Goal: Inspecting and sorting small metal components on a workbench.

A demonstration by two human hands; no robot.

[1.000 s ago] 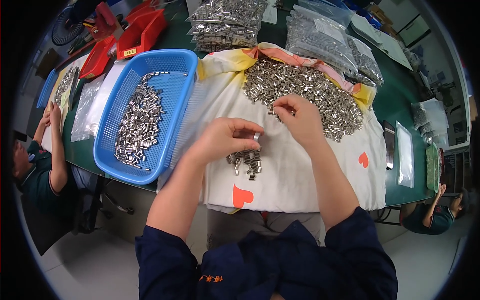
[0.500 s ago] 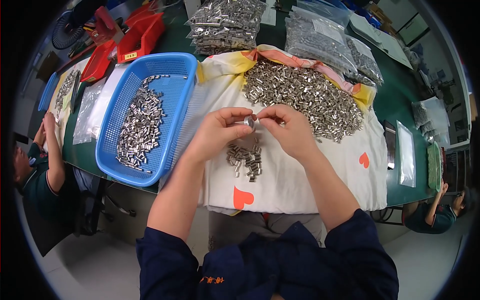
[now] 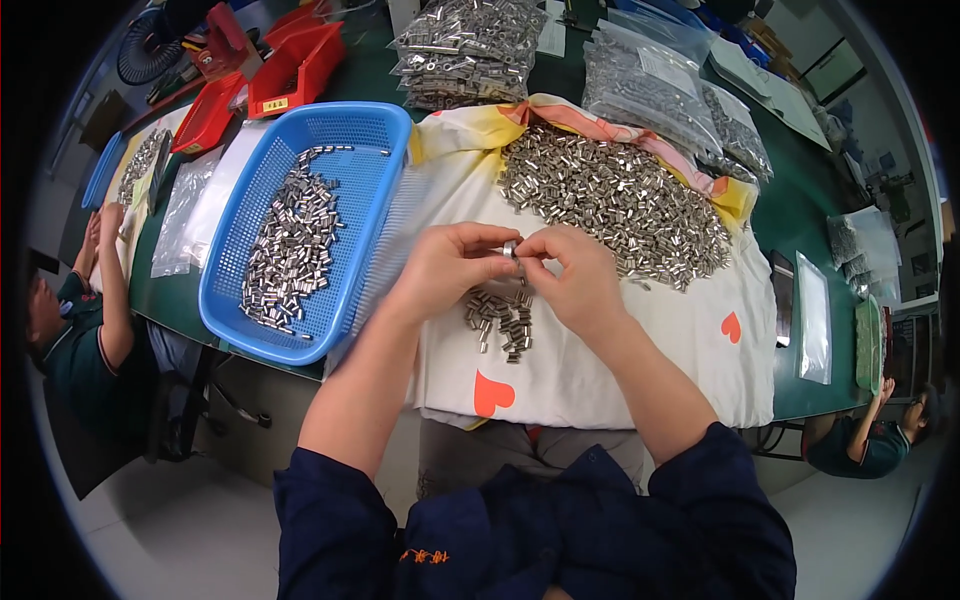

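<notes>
My left hand (image 3: 455, 265) pinches a small shiny metal piece (image 3: 510, 248) with a rounded edge between thumb and forefinger. Against it, my right hand (image 3: 575, 272) has its thumb and fingertips pressed together. Whatever lies between those right fingertips is too small and covered to make out. Just below both hands, a little group of short metal sleeves (image 3: 515, 330) rests on the white cloth (image 3: 620, 370). Beyond my right hand spreads a big heap of similar metal sleeves (image 3: 620, 200). More sleeves (image 3: 295, 240) lie in the blue plastic basket (image 3: 207, 300) at the left.
Clear bags of metal parts (image 3: 470, 55) are stacked at the back, with further bags (image 3: 655, 85) right of them. Red bins (image 3: 300, 70) stand at back left. A dark flat device (image 3: 784, 300) and plastic bag (image 3: 813, 320) lie right. Co-workers (image 3: 75, 340) sit at both sides.
My hands have come closer together, and the right fingertips now meet the metal piece. That piece has turned and shows less of its round face. The whole view has shifted slightly.
</notes>
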